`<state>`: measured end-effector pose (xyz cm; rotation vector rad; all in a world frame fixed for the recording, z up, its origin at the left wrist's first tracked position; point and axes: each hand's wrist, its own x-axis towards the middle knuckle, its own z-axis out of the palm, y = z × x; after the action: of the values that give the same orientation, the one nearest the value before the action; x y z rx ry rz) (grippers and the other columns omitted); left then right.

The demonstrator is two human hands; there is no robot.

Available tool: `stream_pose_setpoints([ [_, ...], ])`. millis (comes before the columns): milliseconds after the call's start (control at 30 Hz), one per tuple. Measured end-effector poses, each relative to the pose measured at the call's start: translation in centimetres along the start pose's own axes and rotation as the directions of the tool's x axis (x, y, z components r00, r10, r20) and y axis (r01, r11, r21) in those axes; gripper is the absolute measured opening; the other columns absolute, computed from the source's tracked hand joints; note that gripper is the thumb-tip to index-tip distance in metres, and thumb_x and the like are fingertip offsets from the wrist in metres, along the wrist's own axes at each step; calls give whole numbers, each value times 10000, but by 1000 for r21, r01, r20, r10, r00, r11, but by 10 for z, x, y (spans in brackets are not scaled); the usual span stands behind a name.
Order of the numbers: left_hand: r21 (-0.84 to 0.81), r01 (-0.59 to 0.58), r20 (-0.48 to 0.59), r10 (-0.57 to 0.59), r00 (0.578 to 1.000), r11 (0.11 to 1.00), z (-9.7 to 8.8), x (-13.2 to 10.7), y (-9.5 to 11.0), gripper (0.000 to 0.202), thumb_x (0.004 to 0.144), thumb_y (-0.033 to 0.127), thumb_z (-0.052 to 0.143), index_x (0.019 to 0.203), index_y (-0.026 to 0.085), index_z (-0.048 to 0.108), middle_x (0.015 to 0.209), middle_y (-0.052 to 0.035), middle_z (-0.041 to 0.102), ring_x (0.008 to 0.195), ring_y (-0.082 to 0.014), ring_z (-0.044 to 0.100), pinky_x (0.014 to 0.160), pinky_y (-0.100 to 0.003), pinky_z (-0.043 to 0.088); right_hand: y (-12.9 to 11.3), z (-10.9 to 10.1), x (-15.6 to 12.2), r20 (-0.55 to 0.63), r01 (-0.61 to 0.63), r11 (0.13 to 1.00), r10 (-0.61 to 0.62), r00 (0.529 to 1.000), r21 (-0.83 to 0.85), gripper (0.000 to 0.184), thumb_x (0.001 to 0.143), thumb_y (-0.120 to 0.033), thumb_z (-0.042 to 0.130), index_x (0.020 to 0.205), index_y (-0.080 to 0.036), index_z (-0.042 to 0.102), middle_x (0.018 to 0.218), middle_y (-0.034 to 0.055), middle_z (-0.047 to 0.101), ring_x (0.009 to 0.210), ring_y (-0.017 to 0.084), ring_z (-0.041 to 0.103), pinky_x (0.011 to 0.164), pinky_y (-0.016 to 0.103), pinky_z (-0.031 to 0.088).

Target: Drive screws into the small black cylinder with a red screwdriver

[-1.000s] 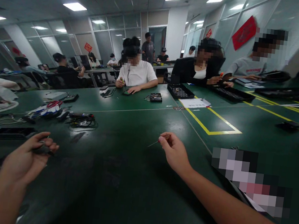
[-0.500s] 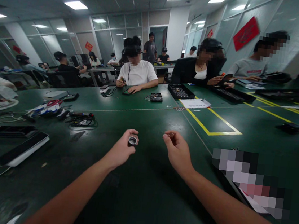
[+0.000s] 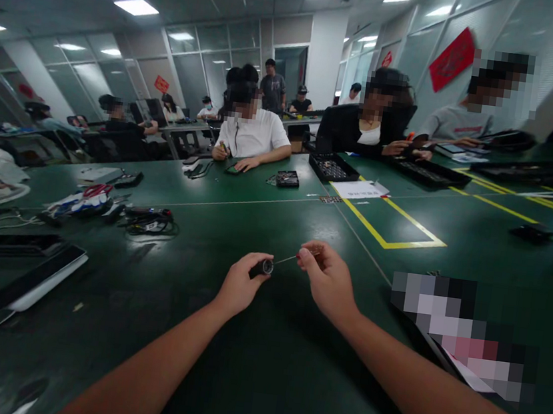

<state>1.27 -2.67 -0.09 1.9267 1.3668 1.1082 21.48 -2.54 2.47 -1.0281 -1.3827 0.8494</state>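
Green table (image 3: pixel 217 361) spreads below both hands. Left hand (image 3: pixel 239 286) grips a small black cylinder (image 3: pixel 261 268). Right hand (image 3: pixel 328 282) pinches a thin pin (image 3: pixel 286 260), its tip at the cylinder's end.

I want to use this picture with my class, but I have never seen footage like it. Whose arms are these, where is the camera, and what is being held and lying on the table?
There is no machine here. The camera sits on a person's head and looks forward and down, so the two bare arms are that person's own. The left hand pinches a small black cylindrical part with a shiny end. The right hand holds a thin wire-like pin that points at that end. Both hover above a green table. On it, to the left, lie a flat black-and-white device and a bundle of cables; farther off, a black parts tray, a paper sheet and yellow tape lines. Other people sit around the table.
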Motion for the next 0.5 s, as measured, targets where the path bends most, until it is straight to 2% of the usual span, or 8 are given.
stream_pose_setpoints([
  [100,-31,73,-30,-74,997,997,-1,1,-1,437,838,85,684,1248,234,647,1253,-65,664,1194,-226,597,1099,-426,428,1,-1,-1,32,7,1000,-6,999,-17,263,911,-461,620,998,-213,628,857,43,686,773,205,668,726,352,524],
  [233,-28,23,-3,-23,1000,999,-2,1,-1,361,852,118,687,1192,240,686,1247,-53,671,1192,-226,600,1105,-420,423,2,0,-1,47,-4,1000,5,999,-9,266,899,-453,640,1013,-215,617,879,49,700,787,209,688,747,362,545],
  [500,-55,29,29,-28,999,998,-2,0,-6,409,865,159,682,1258,270,665,1289,-46,657,1235,-230,580,1120,-425,406,1,1,0,42,-13,1000,13,999,0,270,902,-449,634,1030,-213,609,858,51,702,797,216,700,751,368,555],
])
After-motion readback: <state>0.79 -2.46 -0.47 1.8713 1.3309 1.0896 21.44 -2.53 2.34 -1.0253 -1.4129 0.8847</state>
